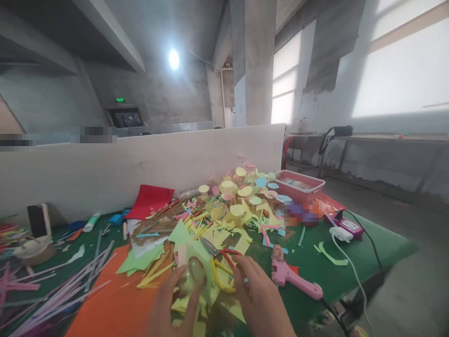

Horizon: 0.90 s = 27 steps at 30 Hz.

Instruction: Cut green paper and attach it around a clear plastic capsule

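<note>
You seem to be at a handling step, with a small clear plastic piece [197, 272] and the scissors [209, 246] both within reach of your fingers at the lower middle of the frame. Judging from how they sit, the next move calls for a light, steady hold on the plastic, which looks thin and smooth, and for settling your other hand's fingers on the handle before the blades do anything. The grip of your left hand [164, 306] is curled nearly closed, thumb on one side and fingers on the other, with the rounded clear piece between them. Your right hand [261, 290], right of lower centre, has its fingers bent in at the red handle of the scissors; the fingertips are partly hidden, so I cannot tell whether that grip is closed on it or just touching. The blades point toward the upper left, over yellow paper scraps [242, 243], and a yellow loop [228, 289] curves just beside your right fingers. Mind the pink glue gun [300, 282] lying on the green tabletop [379, 238] at the lower right, near that hand. Paper discs [237, 210] are heaped at the centre, and an orange sheet [114, 295] lies at lower left.
</note>
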{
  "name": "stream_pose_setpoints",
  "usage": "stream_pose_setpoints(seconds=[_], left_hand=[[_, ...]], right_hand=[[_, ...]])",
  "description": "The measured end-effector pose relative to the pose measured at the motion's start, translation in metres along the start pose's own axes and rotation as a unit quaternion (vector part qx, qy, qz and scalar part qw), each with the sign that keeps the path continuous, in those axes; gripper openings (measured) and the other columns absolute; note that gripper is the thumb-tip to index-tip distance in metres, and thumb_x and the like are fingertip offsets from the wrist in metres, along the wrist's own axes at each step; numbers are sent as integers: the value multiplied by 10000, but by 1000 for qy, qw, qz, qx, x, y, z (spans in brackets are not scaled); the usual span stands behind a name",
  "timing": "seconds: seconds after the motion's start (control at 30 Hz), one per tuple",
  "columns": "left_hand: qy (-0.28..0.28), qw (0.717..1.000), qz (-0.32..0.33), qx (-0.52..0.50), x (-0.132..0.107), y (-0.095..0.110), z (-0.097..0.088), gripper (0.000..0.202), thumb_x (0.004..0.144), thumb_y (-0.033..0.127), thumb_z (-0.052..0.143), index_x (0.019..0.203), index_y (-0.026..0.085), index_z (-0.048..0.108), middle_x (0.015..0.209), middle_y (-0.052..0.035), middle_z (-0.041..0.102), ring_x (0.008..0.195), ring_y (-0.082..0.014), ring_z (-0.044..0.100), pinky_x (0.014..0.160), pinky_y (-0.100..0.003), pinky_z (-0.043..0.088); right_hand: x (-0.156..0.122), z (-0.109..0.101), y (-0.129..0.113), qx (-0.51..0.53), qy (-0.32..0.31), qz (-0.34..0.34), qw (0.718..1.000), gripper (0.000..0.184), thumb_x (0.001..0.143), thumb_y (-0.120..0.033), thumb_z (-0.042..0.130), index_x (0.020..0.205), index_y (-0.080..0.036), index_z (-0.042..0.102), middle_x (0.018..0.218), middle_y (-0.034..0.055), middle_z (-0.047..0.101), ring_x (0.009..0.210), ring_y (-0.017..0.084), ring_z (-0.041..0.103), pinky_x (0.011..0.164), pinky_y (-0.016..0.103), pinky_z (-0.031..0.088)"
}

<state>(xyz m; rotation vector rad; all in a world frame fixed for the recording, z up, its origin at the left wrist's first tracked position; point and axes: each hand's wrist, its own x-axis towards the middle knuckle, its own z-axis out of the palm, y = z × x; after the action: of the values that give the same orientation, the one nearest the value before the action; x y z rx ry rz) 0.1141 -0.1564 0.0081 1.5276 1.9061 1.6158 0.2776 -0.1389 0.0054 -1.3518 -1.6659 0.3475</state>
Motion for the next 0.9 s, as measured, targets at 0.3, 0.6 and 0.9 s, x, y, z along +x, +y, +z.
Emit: stream_pose_setpoints(seconds=[0.3, 0.6, 0.9], left_hand=[[-83, 948, 296, 82, 110, -11, 23, 371, 897, 526, 480, 1151, 278, 586, 1144, -45, 638, 1054, -239, 627, 931, -407, 519], [-82, 964, 244, 64, 144, -57, 46, 388, 862, 523, 523, 1128, 247, 585, 1189, -77, 608, 1123, -269, 579, 980, -461, 468], [-50, 952, 297, 61, 124, -69, 47, 315, 948, 261, 426, 1254, 292, 492, 1249, -69, 549, 1211, -226, 537, 1016, -426, 467]], right_hand=[[73, 33, -5, -311, -272, 59, 909, 288, 861, -143, 562, 1109, -55, 678, 1089, 215, 680, 1058, 333, 632, 833, 403, 498], [66, 43, 6, -281, -277, -6, 919, 344, 793, -99, 613, 1123, -14, 656, 1075, 241, 662, 1013, 346, 639, 802, 399, 507], [65, 61, 23, -298, -222, -7, 928, 409, 754, 41, 457, 1105, -47, 649, 1078, 239, 655, 915, 290, 674, 741, 342, 517]])
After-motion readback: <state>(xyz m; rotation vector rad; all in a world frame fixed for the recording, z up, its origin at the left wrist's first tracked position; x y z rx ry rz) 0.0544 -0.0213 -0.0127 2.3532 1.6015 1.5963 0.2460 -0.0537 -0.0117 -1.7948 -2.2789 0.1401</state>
